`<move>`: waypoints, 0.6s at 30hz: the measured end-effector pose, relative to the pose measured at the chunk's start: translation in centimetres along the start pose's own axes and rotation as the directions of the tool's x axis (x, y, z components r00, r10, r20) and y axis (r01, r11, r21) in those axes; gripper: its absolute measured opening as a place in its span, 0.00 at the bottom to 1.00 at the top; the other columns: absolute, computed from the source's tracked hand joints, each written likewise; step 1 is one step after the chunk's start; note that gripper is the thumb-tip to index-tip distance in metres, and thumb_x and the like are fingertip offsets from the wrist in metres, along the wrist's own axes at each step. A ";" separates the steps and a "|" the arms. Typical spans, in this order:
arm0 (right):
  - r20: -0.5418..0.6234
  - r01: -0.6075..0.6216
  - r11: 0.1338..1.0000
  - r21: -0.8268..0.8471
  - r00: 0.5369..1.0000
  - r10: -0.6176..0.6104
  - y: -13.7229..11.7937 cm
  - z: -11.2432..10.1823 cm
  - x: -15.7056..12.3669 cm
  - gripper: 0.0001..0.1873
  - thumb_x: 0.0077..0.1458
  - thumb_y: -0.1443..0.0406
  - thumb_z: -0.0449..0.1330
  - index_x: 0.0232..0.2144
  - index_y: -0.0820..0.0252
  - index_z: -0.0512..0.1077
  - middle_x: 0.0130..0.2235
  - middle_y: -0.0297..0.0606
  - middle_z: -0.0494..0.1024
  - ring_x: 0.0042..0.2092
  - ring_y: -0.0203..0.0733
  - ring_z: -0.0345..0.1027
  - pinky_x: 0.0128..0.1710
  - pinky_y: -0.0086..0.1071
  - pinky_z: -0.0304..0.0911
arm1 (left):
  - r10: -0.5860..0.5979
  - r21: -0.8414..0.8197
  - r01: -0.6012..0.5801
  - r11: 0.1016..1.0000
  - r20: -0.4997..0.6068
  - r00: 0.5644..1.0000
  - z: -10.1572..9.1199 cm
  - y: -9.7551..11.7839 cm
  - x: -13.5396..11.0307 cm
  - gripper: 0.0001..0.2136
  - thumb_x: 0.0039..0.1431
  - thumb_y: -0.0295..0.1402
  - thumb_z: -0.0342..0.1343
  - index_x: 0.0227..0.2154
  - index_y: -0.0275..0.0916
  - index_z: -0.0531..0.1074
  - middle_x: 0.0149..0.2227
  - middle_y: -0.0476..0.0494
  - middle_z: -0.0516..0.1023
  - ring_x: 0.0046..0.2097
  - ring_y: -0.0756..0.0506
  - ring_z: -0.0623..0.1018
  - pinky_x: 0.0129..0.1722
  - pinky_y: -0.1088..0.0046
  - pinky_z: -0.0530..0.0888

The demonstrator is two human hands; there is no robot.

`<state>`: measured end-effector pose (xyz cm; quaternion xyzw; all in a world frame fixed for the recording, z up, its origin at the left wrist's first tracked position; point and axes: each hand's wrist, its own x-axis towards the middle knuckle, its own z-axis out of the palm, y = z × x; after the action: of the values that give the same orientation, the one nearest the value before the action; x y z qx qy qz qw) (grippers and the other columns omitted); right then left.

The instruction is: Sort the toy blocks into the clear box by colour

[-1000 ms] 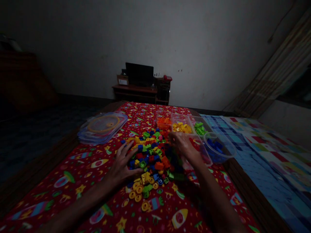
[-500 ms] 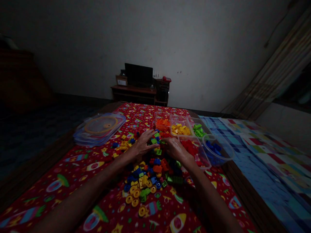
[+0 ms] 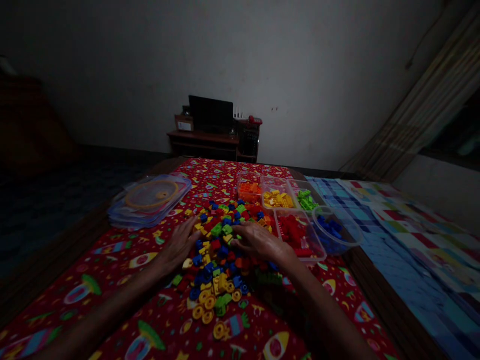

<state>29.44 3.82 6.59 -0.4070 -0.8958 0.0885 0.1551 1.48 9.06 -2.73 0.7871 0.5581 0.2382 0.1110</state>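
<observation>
A mixed heap of toy building blocks [image 3: 215, 245], in yellow, blue, red, green and orange, lies on a red patterned cloth [image 3: 123, 295]. Along the heap's left edge rests my left hand [image 3: 182, 245], fingers stretched out and holding nothing visible. My right hand [image 3: 260, 241] reaches over the right side of the heap, its fingers pointing left and apart beside green and yellow blocks. No block shows between them, though the palm side is hidden. Several round yellow wheel-like pieces [image 3: 208, 302] lie at the heap's near end.
Clear tubs stand right of the heap: orange blocks [image 3: 250, 188], yellow blocks [image 3: 278, 199], green blocks [image 3: 307, 200], red blocks [image 3: 291, 231] and blue blocks [image 3: 330, 227] sit inside. Stacked plastic lids [image 3: 150, 200] lie at left. A monitor [image 3: 210, 114] stands on a far desk.
My left hand has moved left and nearer, from the heap's middle to its left edge. My right hand has shifted slightly left and nearer. More blocks now show in the heap's middle.
</observation>
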 end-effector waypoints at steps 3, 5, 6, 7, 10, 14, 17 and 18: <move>0.030 0.047 0.997 0.057 0.998 -0.049 -0.3 -0.3 0.3 0.12 0.61 0.62 0.54 0.44 0.62 0.70 0.37 0.42 0.75 0.37 0.38 0.68 0.36 0.29 0.59 | 0.041 -0.075 -0.043 0.996 -0.024 0.999 0.3 3.6 1.8 0.30 0.63 0.49 0.33 0.59 0.35 0.61 0.62 0.36 0.64 0.64 0.39 0.60 0.62 0.53 0.57; 0.005 0.027 0.995 0.097 1.000 -0.028 0.1 -1.0 0.3 0.10 0.59 0.67 0.55 0.43 0.61 0.71 0.36 0.39 0.76 0.35 0.36 0.68 0.35 0.27 0.59 | 0.096 -0.130 -0.099 0.987 -0.024 0.995 0.0 5.4 2.9 0.30 0.63 0.49 0.34 0.57 0.35 0.65 0.60 0.36 0.66 0.62 0.39 0.63 0.62 0.55 0.58; -0.026 -0.013 0.994 0.105 1.000 0.016 0.3 -1.3 0.2 0.10 0.58 0.69 0.55 0.42 0.61 0.72 0.35 0.38 0.76 0.34 0.36 0.68 0.35 0.27 0.59 | 0.123 -0.160 -0.124 0.979 -0.015 0.992 -0.3 6.1 3.4 0.30 0.62 0.49 0.35 0.55 0.34 0.67 0.59 0.36 0.67 0.61 0.39 0.65 0.62 0.57 0.58; -0.067 -0.072 0.992 0.106 0.995 0.079 0.7 -1.7 0.1 0.12 0.56 0.72 0.55 0.42 0.61 0.72 0.35 0.38 0.77 0.34 0.36 0.68 0.35 0.27 0.59 | 0.145 -0.192 -0.143 0.971 -0.006 0.989 -0.7 6.8 3.9 0.29 0.62 0.49 0.35 0.54 0.34 0.68 0.58 0.37 0.69 0.60 0.39 0.66 0.61 0.58 0.60; -0.186 -0.228 0.968 0.103 0.952 0.244 2.1 -2.6 -0.5 0.17 0.51 0.76 0.55 0.43 0.61 0.72 0.35 0.38 0.77 0.36 0.38 0.69 0.38 0.30 0.61 | 0.162 -0.291 -0.147 0.945 0.028 0.986 -1.9 8.2 5.4 0.28 0.61 0.50 0.38 0.51 0.36 0.72 0.53 0.39 0.75 0.54 0.39 0.73 0.56 0.61 0.67; -0.261 -0.276 0.960 0.049 0.924 0.279 4.3 -2.8 -0.4 0.26 0.48 0.75 0.56 0.51 0.60 0.68 0.48 0.43 0.74 0.49 0.45 0.67 0.49 0.39 0.62 | 0.142 -0.396 -0.129 0.909 0.004 0.990 -3.0 8.7 7.9 0.28 0.57 0.52 0.42 0.47 0.37 0.75 0.47 0.40 0.79 0.49 0.38 0.77 0.50 0.63 0.71; -0.165 -0.285 0.957 -0.059 0.948 0.273 5.3 -2.5 1.1 0.28 0.49 0.75 0.56 0.54 0.60 0.66 0.52 0.46 0.72 0.53 0.46 0.64 0.52 0.39 0.60 | 0.187 -0.401 -0.189 0.896 -0.044 0.981 -3.0 7.9 9.0 0.28 0.53 0.53 0.48 0.47 0.37 0.75 0.49 0.39 0.78 0.50 0.38 0.76 0.52 0.62 0.70; -0.098 -0.292 0.952 -0.096 0.954 0.283 5.4 -2.2 1.8 0.27 0.49 0.75 0.56 0.53 0.61 0.67 0.50 0.46 0.73 0.52 0.46 0.65 0.51 0.37 0.60 | 0.212 -0.394 -0.199 0.897 -0.011 0.977 -2.9 7.5 9.1 0.28 0.52 0.53 0.50 0.46 0.37 0.76 0.49 0.39 0.78 0.49 0.38 0.76 0.51 0.62 0.71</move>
<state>32.87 8.76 7.51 -0.5442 -0.8232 0.0439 0.1555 8.65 14.62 5.36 0.8069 0.4110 0.3427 0.2499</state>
